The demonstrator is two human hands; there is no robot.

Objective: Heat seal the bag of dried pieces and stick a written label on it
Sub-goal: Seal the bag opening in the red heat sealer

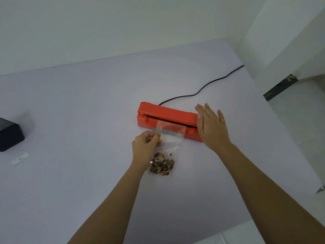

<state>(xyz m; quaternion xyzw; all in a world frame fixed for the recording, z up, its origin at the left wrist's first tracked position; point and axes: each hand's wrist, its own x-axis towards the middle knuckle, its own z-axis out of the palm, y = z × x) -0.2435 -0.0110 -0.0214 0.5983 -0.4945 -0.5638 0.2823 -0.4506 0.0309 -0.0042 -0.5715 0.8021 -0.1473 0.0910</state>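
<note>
Bag mouth reaches the orange sealer, pinched by your left hand; your right hand lies flat over its end, holding nothing; slack film could wrinkle and leak.

Just one view here: a wide-angle cam worn on the person's head, looking forward and down over the table. It sits pretty close, and both forearms come in from the bottom edge. The left hand, right hand, bag and orange sealer land a bit right of centre. The frame is rolled, so the table's far edge climbs toward the right, with the wall above it. The left edge cuts off a dark box. On the right you can see past the table down to the floor.
</note>
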